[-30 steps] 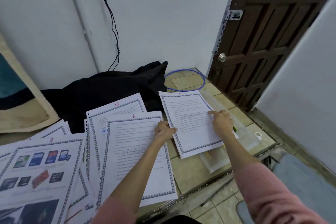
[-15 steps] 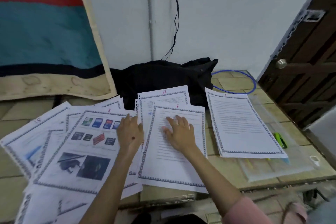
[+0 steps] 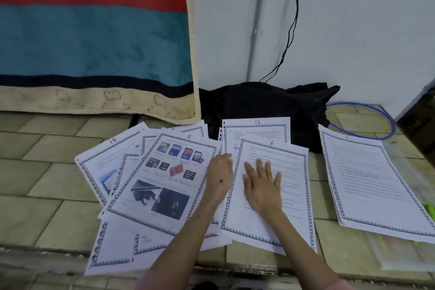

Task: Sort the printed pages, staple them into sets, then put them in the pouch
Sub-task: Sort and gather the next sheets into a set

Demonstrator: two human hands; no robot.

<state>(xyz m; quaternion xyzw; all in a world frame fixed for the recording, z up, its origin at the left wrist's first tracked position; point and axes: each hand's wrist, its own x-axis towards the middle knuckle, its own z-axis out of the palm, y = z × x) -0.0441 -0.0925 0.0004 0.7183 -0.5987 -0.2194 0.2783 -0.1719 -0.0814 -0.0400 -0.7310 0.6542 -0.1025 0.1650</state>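
Pages lay fanned across a tiled surface, overlapping one another near its front edge. Behind them, a striped blanket of teal, red and cream hung down to the surface on the left, beside a white wall with a black cable running down it. A black bag sat against the wall, touching the top of the page numbered 12, with a blue loop of cable to its right. The page numbered 1 lay apart at the right, over a clear pouch that showed below and beside it. The page numbered 8, printed with pictures of memory cards, topped the left spread, and the page numbered 15 stuck out beneath it. The right hand rested flat on the page numbered 6, fingers straight and slightly apart. The left hand rested at the seam between pages 8 and 6, its fingers together and extended, gripping nothing visible.
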